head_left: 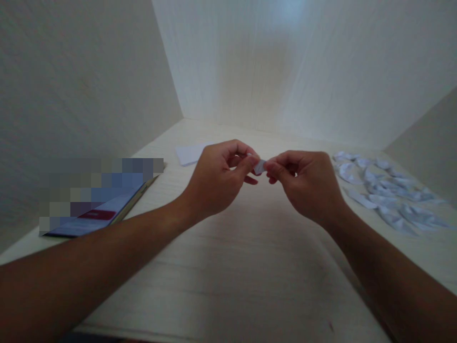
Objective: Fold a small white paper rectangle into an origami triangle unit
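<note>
Small paper piece: white, thin, folded, held between the hands over the desk, nearer its back edge.
Left hand: thumb and fingers pinched on the paper.
Right hand: likewise pinching its other end.
Desk: pale, streaked like woodgrain, walled.
Folded papers: white, pointed, crumpled-looking, spread by the right edge.
Flat sheet: near the back edge, partly hidden by the left hand.
Screen device: glossy, by the left edge, partly pixelated.
</note>
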Available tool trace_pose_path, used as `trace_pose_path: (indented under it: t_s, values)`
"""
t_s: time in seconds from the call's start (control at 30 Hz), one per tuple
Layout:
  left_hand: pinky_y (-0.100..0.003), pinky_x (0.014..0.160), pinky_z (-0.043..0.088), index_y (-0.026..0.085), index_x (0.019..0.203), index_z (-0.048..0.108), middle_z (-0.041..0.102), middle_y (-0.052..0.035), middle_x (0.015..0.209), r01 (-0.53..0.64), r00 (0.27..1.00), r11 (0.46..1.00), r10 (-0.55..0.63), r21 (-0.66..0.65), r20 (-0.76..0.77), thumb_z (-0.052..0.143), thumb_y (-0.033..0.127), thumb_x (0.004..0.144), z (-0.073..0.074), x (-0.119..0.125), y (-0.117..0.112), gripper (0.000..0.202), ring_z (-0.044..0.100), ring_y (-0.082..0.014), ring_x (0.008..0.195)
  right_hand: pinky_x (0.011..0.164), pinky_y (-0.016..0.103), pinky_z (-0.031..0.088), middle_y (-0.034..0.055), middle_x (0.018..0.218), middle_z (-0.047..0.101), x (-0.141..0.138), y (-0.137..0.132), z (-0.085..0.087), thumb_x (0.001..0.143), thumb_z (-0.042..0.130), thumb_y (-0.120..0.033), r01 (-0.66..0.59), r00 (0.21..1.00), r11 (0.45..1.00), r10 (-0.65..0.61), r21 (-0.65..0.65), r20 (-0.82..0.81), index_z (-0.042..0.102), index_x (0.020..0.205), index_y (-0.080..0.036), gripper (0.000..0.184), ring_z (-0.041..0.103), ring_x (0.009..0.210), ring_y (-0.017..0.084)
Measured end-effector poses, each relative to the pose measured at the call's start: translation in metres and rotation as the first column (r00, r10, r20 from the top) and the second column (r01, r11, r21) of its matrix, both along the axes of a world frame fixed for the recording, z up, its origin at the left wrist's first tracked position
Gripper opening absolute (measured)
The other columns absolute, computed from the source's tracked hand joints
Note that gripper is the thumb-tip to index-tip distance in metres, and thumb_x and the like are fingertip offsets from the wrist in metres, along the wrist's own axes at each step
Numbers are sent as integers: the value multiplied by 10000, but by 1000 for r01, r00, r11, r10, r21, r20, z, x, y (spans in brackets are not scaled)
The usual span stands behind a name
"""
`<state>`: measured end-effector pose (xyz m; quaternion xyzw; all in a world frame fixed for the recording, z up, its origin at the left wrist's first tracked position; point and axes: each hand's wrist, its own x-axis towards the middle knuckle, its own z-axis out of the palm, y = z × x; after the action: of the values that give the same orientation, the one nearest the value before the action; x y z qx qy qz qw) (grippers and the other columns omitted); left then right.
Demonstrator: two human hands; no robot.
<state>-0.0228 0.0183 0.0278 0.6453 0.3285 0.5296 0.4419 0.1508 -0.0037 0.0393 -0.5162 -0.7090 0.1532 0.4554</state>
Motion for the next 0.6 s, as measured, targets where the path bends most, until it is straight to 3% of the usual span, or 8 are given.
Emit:
trace_pose_path:
  t_s: [0.17,0.4,0.5,0.6]
  values:
    - [-332,705,683,119,845,706,727,-40,765,47,996,992,-37,-115,84,745,184,866,-2,3,1,79,720,-158,712,563,281,413,15,631,706,1,7,-9,864,732,-275,-71,976,990,45,-119,-214,723,673,-161,223,583,557,122]
    - [-333,790,668,137,879,767,758,-44,849,100,981,983,-72,-154,179,745,191,859,-7,5,4,61,722,-140,754,563,272,362,-9,605,624,0,12,-19,852,739,-285,-172,888,967,68,-191,-454,684,664,-174,225,493,574,105]
    - [-362,829,665,150,881,776,764,-48,856,154,969,972,-114,-175,218,712,201,887,-9,3,5,82,744,-158,788,592,272,380,-8,644,624,-2,12,-21,829,770,-314,-253,783,942,65,-221,-619,668,680,-190,219,498,612,115]
    - [-382,852,664,155,949,784,774,-50,869,176,962,968,-131,-179,238,717,183,877,-10,3,5,102,752,-164,802,619,272,411,15,752,656,-5,11,-21,796,800,-350,-408,651,870,64,-278,-756,653,724,-206,218,545,698,142]
